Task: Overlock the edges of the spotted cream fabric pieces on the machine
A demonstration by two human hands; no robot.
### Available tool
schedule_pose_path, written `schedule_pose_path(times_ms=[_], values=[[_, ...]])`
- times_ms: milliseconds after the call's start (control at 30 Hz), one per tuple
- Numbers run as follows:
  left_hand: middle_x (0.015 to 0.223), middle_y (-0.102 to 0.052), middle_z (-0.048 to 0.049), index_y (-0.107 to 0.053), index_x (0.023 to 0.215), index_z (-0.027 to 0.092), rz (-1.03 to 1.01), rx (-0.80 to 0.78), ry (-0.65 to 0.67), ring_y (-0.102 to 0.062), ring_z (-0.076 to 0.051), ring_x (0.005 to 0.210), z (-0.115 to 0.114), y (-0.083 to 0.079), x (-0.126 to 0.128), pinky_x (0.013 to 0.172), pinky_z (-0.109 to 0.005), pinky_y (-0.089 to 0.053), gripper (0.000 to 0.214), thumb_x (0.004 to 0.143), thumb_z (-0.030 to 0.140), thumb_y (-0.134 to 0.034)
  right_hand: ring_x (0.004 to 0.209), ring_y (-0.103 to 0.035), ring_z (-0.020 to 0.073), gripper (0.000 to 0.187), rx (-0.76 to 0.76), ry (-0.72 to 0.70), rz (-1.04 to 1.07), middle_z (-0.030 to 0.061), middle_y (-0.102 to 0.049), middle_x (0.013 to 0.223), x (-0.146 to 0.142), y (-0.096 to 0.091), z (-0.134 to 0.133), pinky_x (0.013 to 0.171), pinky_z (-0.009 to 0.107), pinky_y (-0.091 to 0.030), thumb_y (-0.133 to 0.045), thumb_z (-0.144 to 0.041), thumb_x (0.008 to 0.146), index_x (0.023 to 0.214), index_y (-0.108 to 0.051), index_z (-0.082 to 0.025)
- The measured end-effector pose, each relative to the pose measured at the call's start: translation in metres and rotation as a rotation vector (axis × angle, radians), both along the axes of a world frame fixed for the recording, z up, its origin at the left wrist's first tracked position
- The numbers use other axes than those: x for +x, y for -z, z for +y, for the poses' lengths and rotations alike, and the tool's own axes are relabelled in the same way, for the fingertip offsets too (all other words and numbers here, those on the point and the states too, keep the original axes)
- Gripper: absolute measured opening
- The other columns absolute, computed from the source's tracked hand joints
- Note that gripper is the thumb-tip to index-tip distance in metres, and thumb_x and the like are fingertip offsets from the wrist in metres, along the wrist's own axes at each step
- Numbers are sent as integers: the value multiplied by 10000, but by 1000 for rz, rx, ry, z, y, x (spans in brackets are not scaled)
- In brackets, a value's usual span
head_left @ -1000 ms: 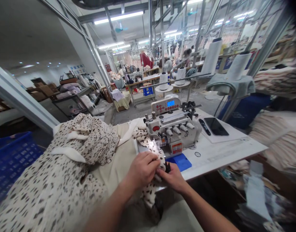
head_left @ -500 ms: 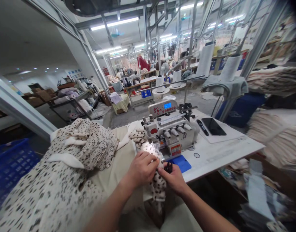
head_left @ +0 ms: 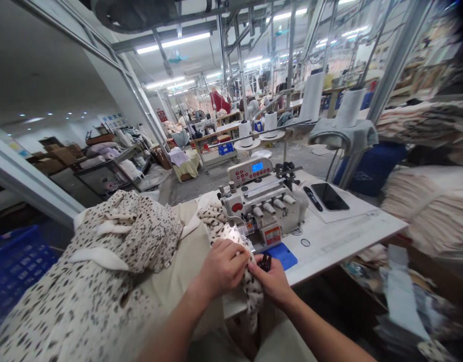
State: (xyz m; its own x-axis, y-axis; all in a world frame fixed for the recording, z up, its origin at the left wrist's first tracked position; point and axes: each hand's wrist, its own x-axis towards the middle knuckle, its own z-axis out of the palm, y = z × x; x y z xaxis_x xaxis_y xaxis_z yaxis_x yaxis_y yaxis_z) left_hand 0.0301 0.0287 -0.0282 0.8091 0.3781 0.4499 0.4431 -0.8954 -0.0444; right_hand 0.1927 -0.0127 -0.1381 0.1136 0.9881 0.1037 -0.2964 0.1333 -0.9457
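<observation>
A white overlock sewing machine (head_left: 261,206) stands on the table, its lamp lighting a strip of cream cloth with dark spots (head_left: 254,296). Just in front of the presser area, my left hand (head_left: 224,264) is closed on the cloth, knuckles up. My right hand (head_left: 271,276) pinches the cloth's edge beside it, thumb on top. Tucked in that same hand is a small black tool with two prongs (head_left: 266,262); its lower part is hidden. The cloth hangs down over the table edge below my hands.
A heap of spotted garments (head_left: 129,231) lies left, beside a blue basket (head_left: 20,271). On the table's right are a phone (head_left: 330,196), a black pen-like item (head_left: 313,198) and a black ring (head_left: 305,242). Thread cones (head_left: 271,123) stand behind. Fabric stacks (head_left: 435,206) are at right.
The view has shifted slightly, so the machine and table sit a little further left. Both hands keep their hold; the hanging cloth end has swung and looks narrower.
</observation>
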Motion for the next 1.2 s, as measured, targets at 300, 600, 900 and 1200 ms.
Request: schedule_pose_path(times_ms=[300,600,900,1200], values=[[958,-668,-90,-691,1061,193,-45,-15,-1,-584,-221,929,-2,-3,3,845,-396,-455,208,914,195,-544,604,-560,163,425,-2,34,-46,6,-650,632,0,-6,0,597,279,-462,-789,-574,734,747,-716,-156],[955,-673,-83,-688,1034,184,-55,-21,2,-581,-228,955,1,1,2,877,-413,-446,181,894,180,-573,710,-618,219,375,31,-28,-75,55,-723,782,0,-6,-1,691,329,-510,-774,-520,774,844,-750,-152],[854,-660,-56,-695,894,191,-83,-37,-42,-591,-193,876,4,-1,3,825,-366,-438,131,907,195,-564,638,-550,167,347,37,-40,-125,15,-666,695,0,-2,-1,629,282,-444,-742,-497,815,817,-737,-150],[826,-638,-52,-677,818,206,-46,-16,-144,-576,-204,857,9,-1,4,800,-388,-414,154,914,245,-563,634,-565,159,346,22,-36,-76,21,-679,697,4,3,-1,631,274,-449,-748,-503,811,827,-727,-157]])
